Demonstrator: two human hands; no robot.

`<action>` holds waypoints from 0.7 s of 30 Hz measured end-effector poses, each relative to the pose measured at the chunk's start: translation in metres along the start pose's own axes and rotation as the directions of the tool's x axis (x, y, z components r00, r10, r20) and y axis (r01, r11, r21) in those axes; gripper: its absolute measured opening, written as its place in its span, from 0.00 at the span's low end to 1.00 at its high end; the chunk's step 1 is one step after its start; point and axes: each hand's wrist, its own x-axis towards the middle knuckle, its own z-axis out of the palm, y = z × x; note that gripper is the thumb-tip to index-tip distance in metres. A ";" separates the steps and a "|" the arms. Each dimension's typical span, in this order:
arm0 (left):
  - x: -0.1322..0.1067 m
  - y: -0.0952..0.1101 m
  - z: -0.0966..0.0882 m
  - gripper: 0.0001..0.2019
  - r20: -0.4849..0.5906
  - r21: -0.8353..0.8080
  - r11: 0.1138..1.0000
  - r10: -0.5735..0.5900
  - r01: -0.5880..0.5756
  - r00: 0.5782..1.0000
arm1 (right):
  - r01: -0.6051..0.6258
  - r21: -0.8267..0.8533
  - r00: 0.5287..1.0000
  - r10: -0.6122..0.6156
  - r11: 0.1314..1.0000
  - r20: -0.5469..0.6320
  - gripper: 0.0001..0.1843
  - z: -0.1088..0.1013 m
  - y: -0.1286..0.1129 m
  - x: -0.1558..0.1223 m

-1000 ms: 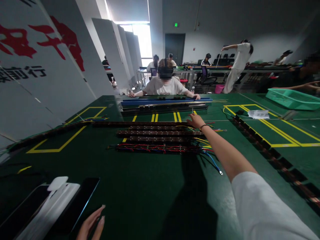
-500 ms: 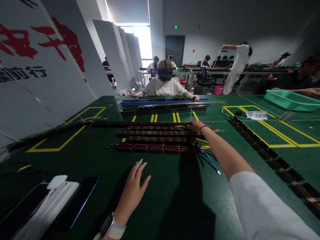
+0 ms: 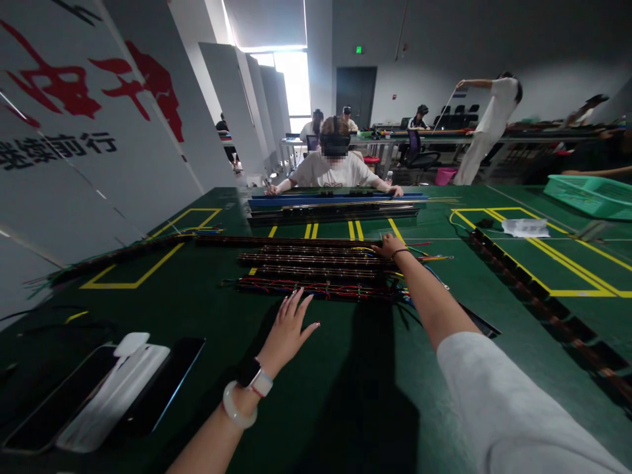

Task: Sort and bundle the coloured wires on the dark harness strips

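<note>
My left hand is held over the green table with its fingers spread and nothing in it. Its fingertips come close to the nearest dark strip, which has red and blue wires along it. My right hand reaches across to the right ends of the strips, fingers bent in a pinch at the far row. What lies between those fingers is hidden. Several long dark strips with copper-coloured lines lie side by side between my hands and the far side. Loose wires stick out past my right wrist.
Phones and a white device lie at the near left. A long dark strip runs down the right side. Beyond it stands a green basket. A co-worker sits opposite, hands at blue bars.
My left hand has moved forward to the nearest strip. My right hand stays at the strips' right ends. A dark flat piece now shows beside my right forearm. The view has shifted slightly.
</note>
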 end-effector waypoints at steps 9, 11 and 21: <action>0.067 -0.030 0.023 0.36 0.057 0.165 0.978 0.122 -0.130 0.991 | 0.058 -0.038 0.998 -0.058 0.998 -0.018 0.33 -0.003 0.000 -0.013; 0.076 -0.034 0.025 0.36 0.073 0.183 0.971 0.141 -0.152 0.987 | 0.076 -0.047 0.997 -0.077 0.996 -0.019 0.33 -0.005 0.001 -0.019; 0.078 -0.042 0.022 0.39 0.166 0.156 0.948 0.253 -0.279 0.953 | 0.258 -0.078 0.960 -0.265 0.963 -0.092 0.32 -0.032 0.009 -0.049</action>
